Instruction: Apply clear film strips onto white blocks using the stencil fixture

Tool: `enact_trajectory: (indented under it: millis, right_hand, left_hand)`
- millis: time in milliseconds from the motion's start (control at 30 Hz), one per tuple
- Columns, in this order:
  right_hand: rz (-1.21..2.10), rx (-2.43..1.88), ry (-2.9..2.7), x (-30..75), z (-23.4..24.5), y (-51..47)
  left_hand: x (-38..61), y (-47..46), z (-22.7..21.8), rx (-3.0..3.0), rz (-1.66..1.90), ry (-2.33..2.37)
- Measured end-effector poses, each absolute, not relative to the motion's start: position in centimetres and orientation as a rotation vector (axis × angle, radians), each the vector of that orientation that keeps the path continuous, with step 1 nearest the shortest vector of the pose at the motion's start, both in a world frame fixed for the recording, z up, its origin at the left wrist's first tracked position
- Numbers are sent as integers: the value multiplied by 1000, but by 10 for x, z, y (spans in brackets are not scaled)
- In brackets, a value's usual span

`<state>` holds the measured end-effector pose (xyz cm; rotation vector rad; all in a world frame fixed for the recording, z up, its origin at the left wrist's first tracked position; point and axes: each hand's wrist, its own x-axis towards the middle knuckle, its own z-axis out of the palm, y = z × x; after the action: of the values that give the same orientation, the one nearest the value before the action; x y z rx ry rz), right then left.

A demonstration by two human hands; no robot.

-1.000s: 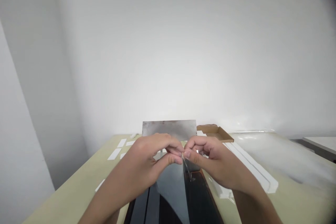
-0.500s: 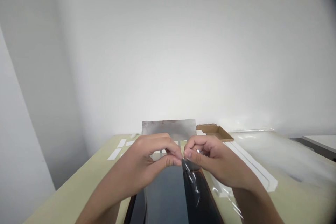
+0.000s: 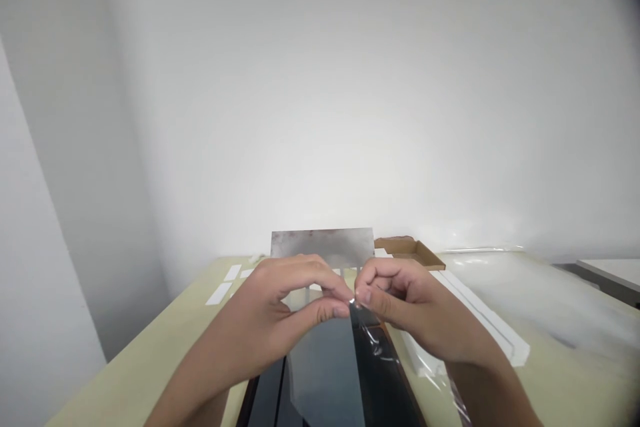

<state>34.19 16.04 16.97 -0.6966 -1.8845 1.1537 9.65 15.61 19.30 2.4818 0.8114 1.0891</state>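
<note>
Hands: both meet at centre over the near end of the black panel, fingers curled, tips nearly touching.
Left hand: thumb and forefinger closed on the corner of the film, other fingers curled above.
Right hand: thumb and forefinger pinching the same corner, just beside the left's tips.
Clear plastic film: thin, crinkled, gripped at a bright glint between the fingertips, trailing down and right across the black panel (the lower run near the right wrist is hard to make out).
Black panel: glossy, long, lying flat on the desk, running from under the hands toward the camera, with a brown edge on its right side. Paler blue-grey patch on it (more film or a reflection, can't tell).
Steel plate: stained, brushed finish, standing at the back of the desk, beyond the hands.
Cardboard tray: shallow, brown, back right, just beside the steel plate.
White strips: flat, several, lying on the left side of the desk.
White foam bar: long, grooved, lying along the right of the black panel.
Plastic sheeting: clear, blurred, spread across the right part of the desk.
Desk: pale yellow-green top, against a white wall.
White table: at the far right edge of view, beyond the desk.
</note>
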Motion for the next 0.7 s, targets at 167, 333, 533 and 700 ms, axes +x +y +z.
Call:
enact_trajectory:
  millis: [167,333,533,700]
  right_hand:
    - [1206,-633,-1829,343,168,160]
    - [1193,-523,-1811,362,166,157]
    - [1158,-656,-1800,382,173,157]
    - [931,-806,-1605,389,179,157]
  left_hand:
    - [96,156,192,2440,1081,798]
    - [93,160,190,2365,1359,800]
    - [82,169,191,2215,1559,892]
    - [66,164,199,2539,1060,922]
